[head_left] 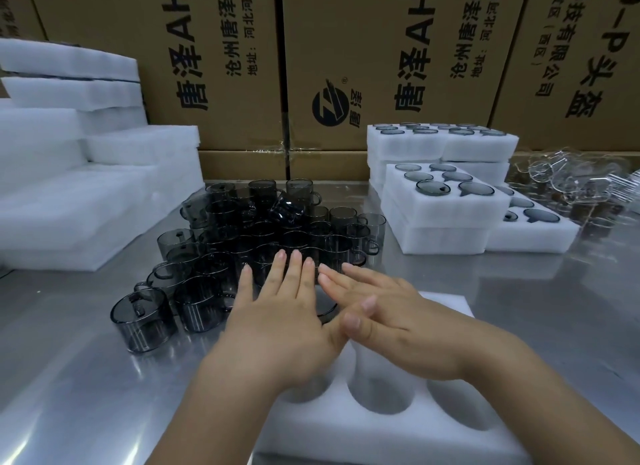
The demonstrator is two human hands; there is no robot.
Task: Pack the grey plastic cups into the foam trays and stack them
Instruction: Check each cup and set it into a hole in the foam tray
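A white foam tray [363, 433] with round holes lies on the steel table right in front of me. My left hand [277, 312] and my right hand [384, 312] hover over its far end, both flat with straight fingers, thumbs crossing, holding nothing. Under their fingertips a grey cup rim [329, 310] shows in a tray hole. Behind them stands a crowd of several loose smoky grey cups [249, 236] with handles. Filled foam trays [446, 201] with cups sit stacked at the right.
Piles of blank white foam [86, 174] fill the left side. Cardboard boxes [346, 66] wall off the back. A heap of clear plastic pieces [581, 184] lies at the far right. Bare steel table [69, 378] stretches to the front left.
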